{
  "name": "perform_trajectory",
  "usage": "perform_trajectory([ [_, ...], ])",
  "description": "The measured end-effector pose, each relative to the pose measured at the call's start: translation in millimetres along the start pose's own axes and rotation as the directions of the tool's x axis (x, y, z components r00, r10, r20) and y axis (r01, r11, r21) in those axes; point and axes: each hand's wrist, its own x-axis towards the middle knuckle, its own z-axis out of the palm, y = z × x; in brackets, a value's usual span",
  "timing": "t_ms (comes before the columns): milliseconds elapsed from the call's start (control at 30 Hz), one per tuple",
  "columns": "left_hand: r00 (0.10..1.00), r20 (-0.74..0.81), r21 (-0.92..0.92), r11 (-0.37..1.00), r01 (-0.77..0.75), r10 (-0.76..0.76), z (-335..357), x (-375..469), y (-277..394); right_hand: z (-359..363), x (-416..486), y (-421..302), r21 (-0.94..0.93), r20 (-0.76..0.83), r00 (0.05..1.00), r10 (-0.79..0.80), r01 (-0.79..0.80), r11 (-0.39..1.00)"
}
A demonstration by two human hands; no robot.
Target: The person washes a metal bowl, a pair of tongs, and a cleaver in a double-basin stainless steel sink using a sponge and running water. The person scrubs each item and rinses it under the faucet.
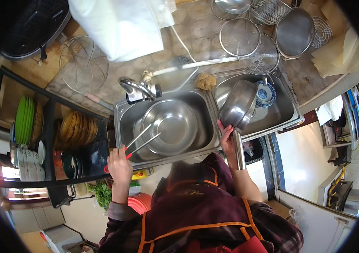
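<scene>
My left hand (120, 164) grips metal tongs (144, 144) by their red-trimmed end. The tong arms are spread, and their tips reach over a wide stainless steel basin (179, 126) in the left sink bowl (206, 139). With my right hand (227, 136) I hold a stainless steel saucepan (235, 106) tilted on its side over the right sink bowl (276, 118). Its long tubular handle (239, 151) points back along my forearm. My fingers touch the pan near the handle's base. Blue-and-white bowls (265, 94) sit in the right sink bowl, partly behind the pan.
A chrome faucet (138, 88) stands behind the left sink bowl. A brown scrubber (205, 81) rests between the bowls. Wire strainers (240, 36) lie on the tiled counter (195, 28). On the left, a black rack (51, 126) holds green plates (24, 120) and brown bowls (76, 128).
</scene>
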Motion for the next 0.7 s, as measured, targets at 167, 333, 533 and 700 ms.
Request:
perform_trajectory([
  [167,0.999,-0.024,-0.024,0.999,0.048,-0.049,-2,-12,-10,6,6,36,0.091,0.039,0.999,-0.011,0.008,0.996],
  [333,0.997,-0.041,-0.046,0.996,0.07,-0.072,-3,-23,-21,3,15,47,0.145,0.107,0.991,0.077,-0.092,0.985],
  [533,0.993,-0.026,-0.023,0.993,0.114,-0.114,-6,-29,-30,-7,35,52,0.09,0.138,0.979,0.147,-0.16,0.983],
  [700,0.992,-0.02,-0.02,0.992,0.122,-0.122,-8,-34,-38,-17,32,53,0.104,0.143,0.971,0.191,-0.206,0.973],
])
